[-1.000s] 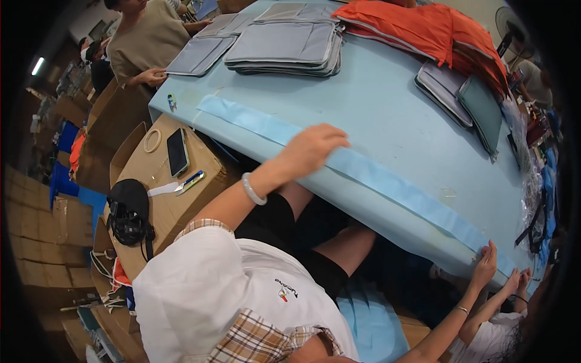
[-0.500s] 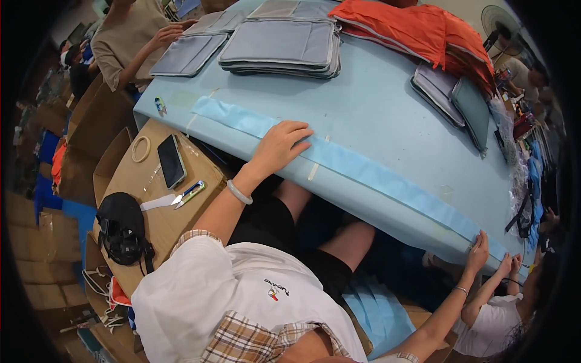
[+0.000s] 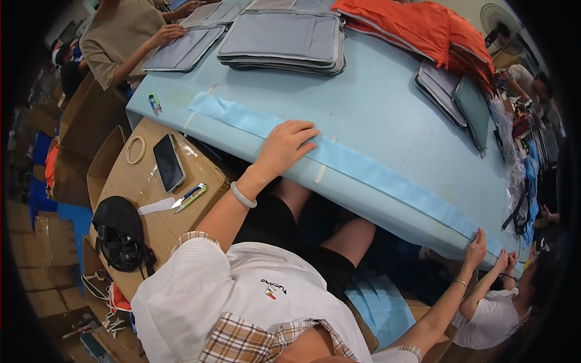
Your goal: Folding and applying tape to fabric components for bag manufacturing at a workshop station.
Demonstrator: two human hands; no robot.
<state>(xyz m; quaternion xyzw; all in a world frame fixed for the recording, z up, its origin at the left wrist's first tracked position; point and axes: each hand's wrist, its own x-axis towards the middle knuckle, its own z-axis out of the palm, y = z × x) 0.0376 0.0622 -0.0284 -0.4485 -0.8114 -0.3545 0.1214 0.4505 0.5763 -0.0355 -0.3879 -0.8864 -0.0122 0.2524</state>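
Long light-blue strip, laid flat, along the table's near edge

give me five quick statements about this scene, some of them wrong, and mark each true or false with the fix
1. The left hand rests on the blue strip along the table's near edge. True.
2. The phone lies on the table. False: it lies on the cardboard box.
3. The tape ring lies on the box beside the phone. True.
4. The right hand rests on the black bag. False: it is at the strip, near the strip's right end; the bag lies on the box.
5. The orange cloth lies on the table's far side. True.
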